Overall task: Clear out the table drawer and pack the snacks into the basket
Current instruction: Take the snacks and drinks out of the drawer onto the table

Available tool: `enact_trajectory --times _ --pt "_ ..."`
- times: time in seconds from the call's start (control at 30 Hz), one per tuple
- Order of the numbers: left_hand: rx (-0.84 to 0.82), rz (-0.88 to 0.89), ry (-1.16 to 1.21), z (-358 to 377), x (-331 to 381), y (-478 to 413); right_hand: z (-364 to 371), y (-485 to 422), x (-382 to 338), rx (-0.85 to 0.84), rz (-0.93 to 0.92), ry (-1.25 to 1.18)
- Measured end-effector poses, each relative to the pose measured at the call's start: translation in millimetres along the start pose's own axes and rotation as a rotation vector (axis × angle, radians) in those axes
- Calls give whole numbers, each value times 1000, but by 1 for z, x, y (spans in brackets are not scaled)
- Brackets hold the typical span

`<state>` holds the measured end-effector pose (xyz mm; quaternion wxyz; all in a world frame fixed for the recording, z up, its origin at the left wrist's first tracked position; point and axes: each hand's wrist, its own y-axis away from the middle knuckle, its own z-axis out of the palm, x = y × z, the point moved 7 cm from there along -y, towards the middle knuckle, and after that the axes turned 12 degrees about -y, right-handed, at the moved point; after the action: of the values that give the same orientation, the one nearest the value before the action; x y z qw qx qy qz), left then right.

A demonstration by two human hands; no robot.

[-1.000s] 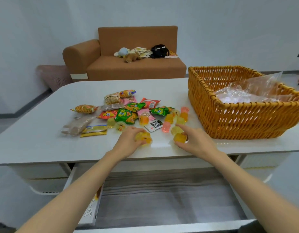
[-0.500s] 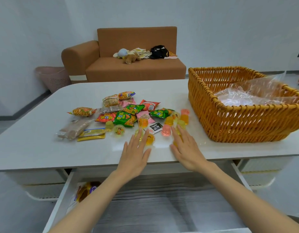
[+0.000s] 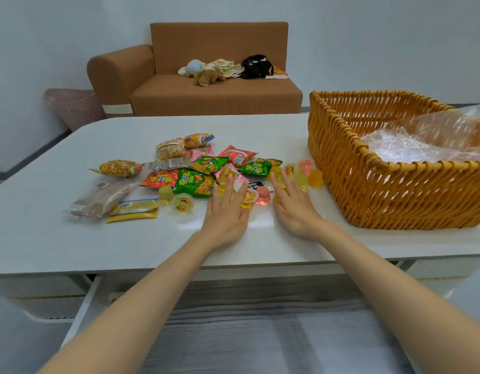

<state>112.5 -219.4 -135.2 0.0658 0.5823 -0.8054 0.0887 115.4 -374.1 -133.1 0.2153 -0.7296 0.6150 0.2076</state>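
Several snack packets and small jelly cups lie in a heap on the white table. My left hand lies flat on the table with straight fingers, its tips touching jelly cups at the near edge of the heap. My right hand also lies flat with straight fingers, reaching among the yellow jelly cups. A woven orange basket stands on the table at the right, lined with clear plastic. The open drawer below me shows a bare grey floor.
A brown wafer pack and a yellow bar lie at the heap's left. Behind the table stands a brown sofa with soft toys and a black bag. A pink bin sits left of the sofa.
Both hands let go of the jelly cups they held a second ago, flattened, and have slid forward toward the heap. The view has moved closer to the table.
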Motion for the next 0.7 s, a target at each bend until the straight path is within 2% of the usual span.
enact_trajectory --times 0.1,0.2,0.27,0.33,0.47,0.53,0.6,0.7 --pt "-24 52 19 1 -2 2 -3 0 -1 -1 -33 -20" --pt "13 158 53 -9 -4 12 -13 10 -12 44 -26 -50" --pt "37 165 107 -25 -4 27 -23 24 -25 89 -24 -31" --pt "80 175 148 -44 -4 49 -32 41 -43 144 -102 -2" --pt "155 154 196 -79 -21 106 -46 81 -90 282 -377 -8" --pt "168 113 211 -90 -37 138 -44 99 -111 322 -425 -64" --pt "147 32 200 -96 -57 168 -30 115 -129 270 -427 -123" --pt "15 -151 97 -83 -101 198 12 135 -147 67 -425 -115"
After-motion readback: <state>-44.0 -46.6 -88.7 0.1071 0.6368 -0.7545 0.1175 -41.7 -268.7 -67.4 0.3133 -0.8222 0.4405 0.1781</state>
